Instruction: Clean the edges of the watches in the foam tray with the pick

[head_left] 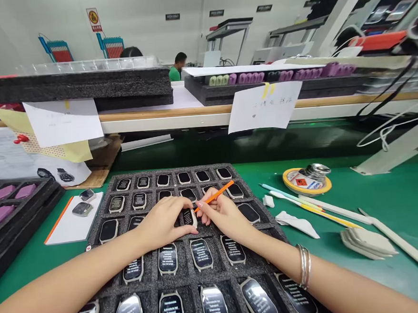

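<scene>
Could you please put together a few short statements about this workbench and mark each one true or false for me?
1. The right hand holds an orange stick. True.
2. The left hand is empty. False: it grips a watch between thumb and fingers.
3. Bracelets circle the right wrist. True.
4. The white pad lies to the right of the foam tray. False: it lies to the left of it.
5. The tabletop is bright red. False: it is green.
6. Several watches in the foam tray show lines of text on their screens. True.
</scene>
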`<state>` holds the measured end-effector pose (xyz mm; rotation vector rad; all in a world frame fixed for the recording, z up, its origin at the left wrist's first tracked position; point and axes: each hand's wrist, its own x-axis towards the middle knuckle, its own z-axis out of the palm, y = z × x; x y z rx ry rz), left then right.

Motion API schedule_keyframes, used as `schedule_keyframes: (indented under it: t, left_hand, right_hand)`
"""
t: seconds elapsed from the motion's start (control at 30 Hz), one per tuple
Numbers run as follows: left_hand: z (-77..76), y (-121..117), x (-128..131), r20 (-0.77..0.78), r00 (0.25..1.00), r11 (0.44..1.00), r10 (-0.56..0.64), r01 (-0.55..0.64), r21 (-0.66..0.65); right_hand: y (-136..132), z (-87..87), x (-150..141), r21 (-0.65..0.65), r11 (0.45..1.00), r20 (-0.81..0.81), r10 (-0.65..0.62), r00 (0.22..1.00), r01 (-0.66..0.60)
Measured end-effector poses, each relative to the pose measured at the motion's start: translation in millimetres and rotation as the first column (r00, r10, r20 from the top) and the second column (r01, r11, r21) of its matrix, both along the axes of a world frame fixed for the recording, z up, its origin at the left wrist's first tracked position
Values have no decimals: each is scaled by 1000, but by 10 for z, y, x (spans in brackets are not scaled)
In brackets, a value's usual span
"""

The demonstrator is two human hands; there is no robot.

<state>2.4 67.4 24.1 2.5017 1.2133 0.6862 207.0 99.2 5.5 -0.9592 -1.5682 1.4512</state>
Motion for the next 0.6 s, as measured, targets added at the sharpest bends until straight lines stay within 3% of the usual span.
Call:
schedule_keyframes:
  t: [0.43, 0.6]
  left_hand:
    - [-32, 7, 11, 41, 999, 1000, 22, -22, -3]
    - [61, -74, 63, 58, 998, 996, -8, 3, 90]
  right_hand:
    - [-22, -16, 4, 60, 998, 32, 1, 999, -3]
    - [-15, -8, -1, 64, 998, 22, 2, 1000, -3]
